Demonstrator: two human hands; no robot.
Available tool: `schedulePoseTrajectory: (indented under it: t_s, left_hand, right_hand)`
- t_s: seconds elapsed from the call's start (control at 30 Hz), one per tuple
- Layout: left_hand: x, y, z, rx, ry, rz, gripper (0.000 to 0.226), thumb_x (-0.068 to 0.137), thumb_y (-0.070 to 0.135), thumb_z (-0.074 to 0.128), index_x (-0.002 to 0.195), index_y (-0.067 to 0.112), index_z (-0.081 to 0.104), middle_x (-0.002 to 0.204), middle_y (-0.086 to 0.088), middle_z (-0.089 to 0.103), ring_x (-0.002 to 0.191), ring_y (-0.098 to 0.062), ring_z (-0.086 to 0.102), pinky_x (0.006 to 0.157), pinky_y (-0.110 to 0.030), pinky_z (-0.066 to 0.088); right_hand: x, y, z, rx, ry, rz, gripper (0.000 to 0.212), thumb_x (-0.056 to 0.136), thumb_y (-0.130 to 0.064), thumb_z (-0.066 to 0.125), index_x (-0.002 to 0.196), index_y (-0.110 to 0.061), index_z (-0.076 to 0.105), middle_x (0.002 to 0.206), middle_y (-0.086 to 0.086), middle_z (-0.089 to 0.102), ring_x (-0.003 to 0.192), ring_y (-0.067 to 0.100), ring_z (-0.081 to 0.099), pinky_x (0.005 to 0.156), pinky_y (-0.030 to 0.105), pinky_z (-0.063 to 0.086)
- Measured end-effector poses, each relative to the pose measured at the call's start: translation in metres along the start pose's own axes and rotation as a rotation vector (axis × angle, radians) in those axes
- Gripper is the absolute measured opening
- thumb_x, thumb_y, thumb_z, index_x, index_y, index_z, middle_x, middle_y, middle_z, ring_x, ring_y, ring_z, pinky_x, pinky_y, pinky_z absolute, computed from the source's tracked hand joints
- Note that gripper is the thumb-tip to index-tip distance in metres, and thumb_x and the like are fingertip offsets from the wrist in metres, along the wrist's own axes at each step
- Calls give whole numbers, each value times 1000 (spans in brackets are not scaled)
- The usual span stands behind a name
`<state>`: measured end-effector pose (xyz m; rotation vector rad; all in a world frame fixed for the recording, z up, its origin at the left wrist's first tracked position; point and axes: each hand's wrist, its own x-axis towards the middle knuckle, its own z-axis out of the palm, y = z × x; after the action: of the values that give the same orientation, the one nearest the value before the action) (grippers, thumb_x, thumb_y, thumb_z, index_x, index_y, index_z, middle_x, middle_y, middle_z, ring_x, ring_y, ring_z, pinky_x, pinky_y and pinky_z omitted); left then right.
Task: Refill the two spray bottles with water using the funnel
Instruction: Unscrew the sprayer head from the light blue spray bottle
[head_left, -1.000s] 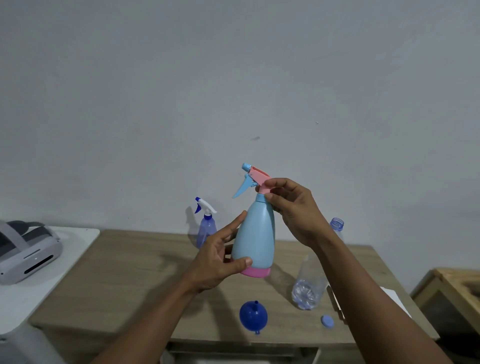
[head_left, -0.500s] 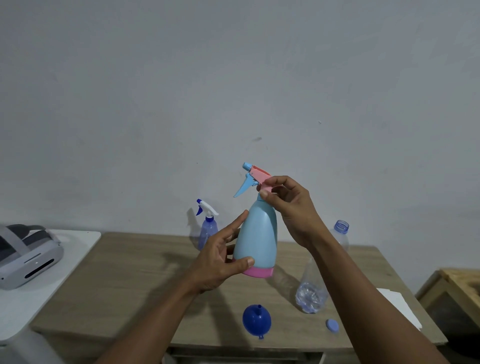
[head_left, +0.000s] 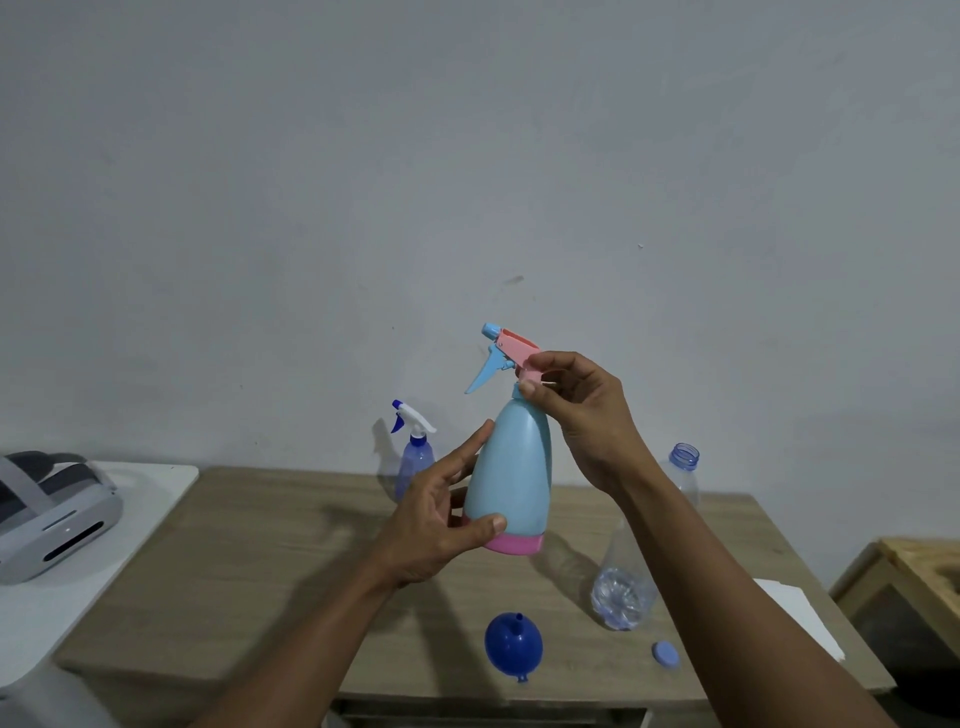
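Observation:
I hold a light blue spray bottle (head_left: 511, 478) with a pink base and pink trigger head in the air above the wooden table (head_left: 270, 566). My left hand (head_left: 441, 525) grips its lower body. My right hand (head_left: 576, 410) pinches the collar of the spray head at the neck. A small purple spray bottle (head_left: 415, 457) with a white and blue head stands at the back of the table. A dark blue funnel (head_left: 513, 644) lies mouth down near the front edge. A clear water bottle (head_left: 631, 582), uncapped, stands partly hidden behind my right forearm.
A pale blue bottle cap (head_left: 666, 653) lies near the front right of the table. A grey headset (head_left: 47, 519) rests on a white surface at left. A white sheet (head_left: 795, 613) sits at the table's right edge, and a wooden stand (head_left: 914, 571) is further right.
Both hands keep their hold on the light blue bottle. My right fingers have shifted a little around the spray head collar. The view has drifted slightly.

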<state>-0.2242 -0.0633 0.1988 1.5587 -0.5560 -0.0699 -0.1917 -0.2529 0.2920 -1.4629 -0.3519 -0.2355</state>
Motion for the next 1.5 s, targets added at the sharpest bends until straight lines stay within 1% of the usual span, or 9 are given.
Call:
schedulePoseTrajectory:
  t_s: [0.2,0.33,0.5,0.77,1.0,1.1,1.23,1.4,1.5]
  left_hand:
    - [1,-1,-3,12,30,27,87,75,24,82,147,46,38,147,4,49,127,-26,56,94,-53,56]
    - [3,1,-1,30,26,25,86,73,27,83,142,55,40,147,4,47,127,-26,56,92,-50,58]
    - [2,-2,-1,21,47,25,90,73,27,83,148,41,35,148,1,47,127,-27,56,93,-51,57]
    - [-1,-4,0,36,52,26,93,73,28,84,150,37,34,148,5,46,128,-26,55,93,-54,56]
    - [0,-8,2,52,80,50,89,73,30,84,146,49,37,147,9,48,127,-27,56,92,-53,57]
    - [1,-13,3,78,87,41,96,72,32,86,150,48,31,147,10,47,126,-25,57,90,-54,58]
    - [2,-19,6,146,110,50,106,68,43,87,152,47,24,146,6,45,125,-21,57,88,-51,59]
    - [1,-25,9,173,87,44,101,70,39,85,147,59,22,141,12,43,123,-12,57,88,-44,61]
    - [-1,-35,7,135,91,44,103,72,32,86,150,52,22,143,20,43,127,-18,55,92,-46,58]
  right_hand:
    - [3,4,-10,-30,-26,23,24,92,2,66,110,-12,73,107,8,74,104,35,67,97,44,52]
    - [3,0,-3,-20,-19,-21,25,87,1,73,111,-2,68,102,5,73,92,23,68,89,36,56]
    - [5,0,-2,-9,-45,-6,25,93,5,63,117,-2,65,118,16,70,107,37,71,99,48,54]
    - [4,-3,1,-88,-10,-14,29,90,-1,70,117,-10,69,109,5,70,84,13,67,84,30,56]
    - [3,-2,-1,-84,31,-26,32,89,-6,73,120,-14,68,109,2,65,80,19,66,81,35,56]
    - [4,-5,-2,-87,47,-29,33,89,-6,73,120,-13,67,109,0,65,81,20,64,71,26,55]
    - [5,1,0,-135,43,-53,33,86,-8,77,116,-19,69,111,-1,68,81,16,65,76,29,56]
    - [6,11,5,-133,69,-62,34,86,-6,77,117,-17,69,116,2,71,81,13,66,77,27,57]
    - [11,15,6,-74,88,-83,34,87,-3,75,120,-12,67,118,9,69,87,19,67,82,41,62]
